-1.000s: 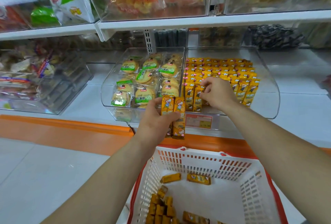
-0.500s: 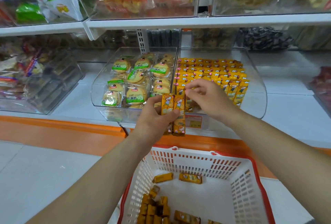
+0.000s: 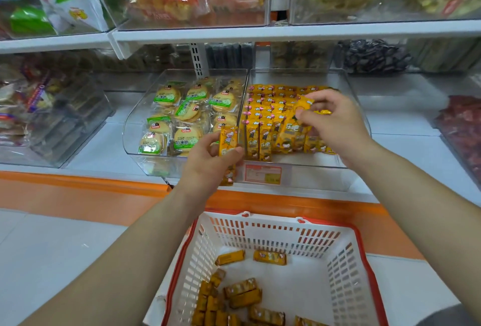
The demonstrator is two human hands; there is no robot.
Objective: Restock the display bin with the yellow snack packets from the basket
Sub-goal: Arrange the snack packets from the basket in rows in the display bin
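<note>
My left hand [image 3: 208, 161] grips upright yellow snack packets [image 3: 228, 140] just in front of the clear display bin [image 3: 307, 177]. My right hand [image 3: 335, 125] is over the bin, pinching one yellow packet [image 3: 303, 106] above the rows of yellow packets [image 3: 273, 109] standing inside. Below, a white basket with a red rim [image 3: 276, 232] holds several more loose yellow packets [image 3: 242, 291] on its floor.
A clear bin of green-labelled round cakes [image 3: 182, 114] sits left of the display bin. More clear bins stand far left [image 3: 52, 117] and far right [image 3: 460, 127]. An upper shelf [image 3: 260, 32] with bagged snacks overhangs. An orange ledge [image 3: 78, 182] runs below the shelf.
My right hand took a packet from the stack in my left hand and carried it right and up over the bin. The left hand's stack is smaller.
</note>
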